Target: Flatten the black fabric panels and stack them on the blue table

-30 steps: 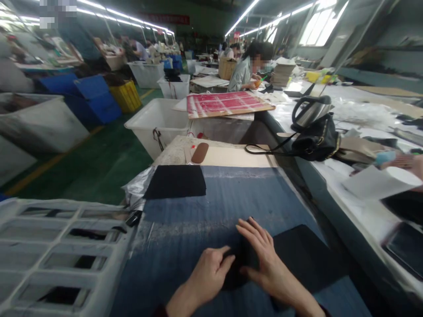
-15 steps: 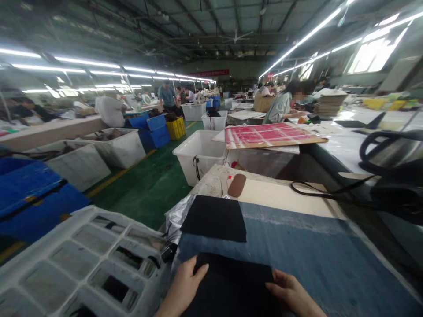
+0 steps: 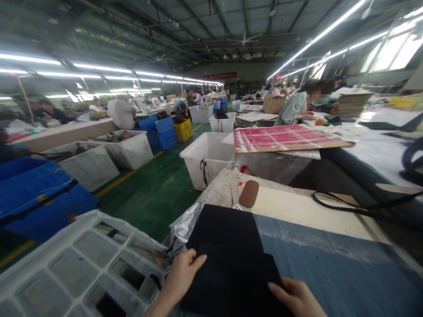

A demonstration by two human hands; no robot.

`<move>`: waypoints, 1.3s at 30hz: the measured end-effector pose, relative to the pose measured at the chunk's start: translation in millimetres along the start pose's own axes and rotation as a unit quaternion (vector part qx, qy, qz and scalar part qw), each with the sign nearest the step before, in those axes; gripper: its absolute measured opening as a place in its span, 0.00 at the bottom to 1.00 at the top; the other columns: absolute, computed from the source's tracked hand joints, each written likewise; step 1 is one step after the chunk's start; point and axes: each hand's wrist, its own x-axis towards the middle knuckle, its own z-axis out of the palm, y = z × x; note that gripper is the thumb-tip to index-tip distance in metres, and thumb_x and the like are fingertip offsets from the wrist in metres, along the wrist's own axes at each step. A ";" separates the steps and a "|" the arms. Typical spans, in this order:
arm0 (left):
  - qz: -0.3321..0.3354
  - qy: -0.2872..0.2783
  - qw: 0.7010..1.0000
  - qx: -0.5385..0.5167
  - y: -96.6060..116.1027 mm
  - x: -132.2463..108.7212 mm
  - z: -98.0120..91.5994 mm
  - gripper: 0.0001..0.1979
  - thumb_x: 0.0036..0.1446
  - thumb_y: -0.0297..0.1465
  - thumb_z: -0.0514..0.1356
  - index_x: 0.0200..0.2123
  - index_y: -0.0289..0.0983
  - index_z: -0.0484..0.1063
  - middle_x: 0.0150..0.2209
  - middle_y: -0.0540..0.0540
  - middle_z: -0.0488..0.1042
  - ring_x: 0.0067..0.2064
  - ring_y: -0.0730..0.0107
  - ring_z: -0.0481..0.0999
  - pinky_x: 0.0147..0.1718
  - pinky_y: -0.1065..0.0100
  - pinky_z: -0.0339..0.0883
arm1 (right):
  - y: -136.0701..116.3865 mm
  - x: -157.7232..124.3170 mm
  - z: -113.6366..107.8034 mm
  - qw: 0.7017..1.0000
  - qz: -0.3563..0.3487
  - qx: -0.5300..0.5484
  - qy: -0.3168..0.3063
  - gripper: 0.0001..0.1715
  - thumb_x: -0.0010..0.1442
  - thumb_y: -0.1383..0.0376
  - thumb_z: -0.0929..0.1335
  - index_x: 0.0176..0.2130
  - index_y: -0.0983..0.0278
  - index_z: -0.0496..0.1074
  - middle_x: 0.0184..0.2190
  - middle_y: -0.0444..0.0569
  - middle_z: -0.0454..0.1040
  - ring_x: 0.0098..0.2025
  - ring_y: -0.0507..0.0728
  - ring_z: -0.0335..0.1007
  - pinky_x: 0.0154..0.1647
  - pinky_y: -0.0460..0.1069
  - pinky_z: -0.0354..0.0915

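A black rectangular sheet (image 3: 234, 281), of fabric or leather by its look, is held by its two sides between my hands. My left hand (image 3: 185, 273) pinches its left edge, thumb on top. On the opposite edge my right hand (image 3: 294, 293) grips it, thumb also on top. Just beyond lies another black sheet (image 3: 224, 224) on the blue-grey work surface (image 3: 317, 259); the held sheet overlaps its near part. Whether the two sheets touch I cannot tell. A brown rounded piece (image 3: 249, 193) rests past the far sheet.
To the left is a white plastic crate (image 3: 69, 259) with openings. Beyond the table stand a white bin (image 3: 208, 154) and a red-covered board (image 3: 284, 138). A black cord (image 3: 343, 204) crosses the right side. A co-worker (image 3: 295, 105) sits farther back, right of the aisle.
The held black sheet has moved forward, now overlapping the near part of the other sheet, which was separate from it before. Both hands keep their grip. The view has shifted slightly.
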 end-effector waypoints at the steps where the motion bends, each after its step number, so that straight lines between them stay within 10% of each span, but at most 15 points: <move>1: 0.002 0.014 1.000 0.008 4.0 18.0 -7.2 0.23 0.55 0.49 0.54 0.19 0.39 0.54 0.18 0.56 0.53 0.22 0.75 0.58 0.22 0.71 0.46 | -16.3 14.1 -0.1 1.000 0.007 0.003 0.004 0.27 0.49 0.44 0.68 0.29 0.66 0.76 0.21 0.49 0.75 0.20 0.55 0.70 0.19 0.46 0.65; 9: -0.011 0.044 0.993 0.111 9.0 110.3 -21.3 0.15 0.56 0.42 0.57 0.24 0.37 0.71 0.25 0.47 0.73 0.29 0.67 0.71 0.28 0.70 0.53 | -58.2 111.6 -5.5 0.991 0.021 -0.117 0.069 0.19 0.57 0.57 0.66 0.20 0.65 0.67 0.08 0.40 0.60 0.09 0.49 0.55 0.08 0.43 0.47; 39: -0.061 0.018 0.988 0.144 -11.1 128.6 -13.7 0.17 0.56 0.45 0.54 0.27 0.39 0.74 0.28 0.47 0.77 0.32 0.63 0.75 0.28 0.68 0.56 | -54.4 115.1 -4.6 0.972 0.033 -0.186 0.141 0.16 0.56 0.59 0.68 0.22 0.64 0.69 0.13 0.41 0.65 0.13 0.49 0.61 0.11 0.42 0.49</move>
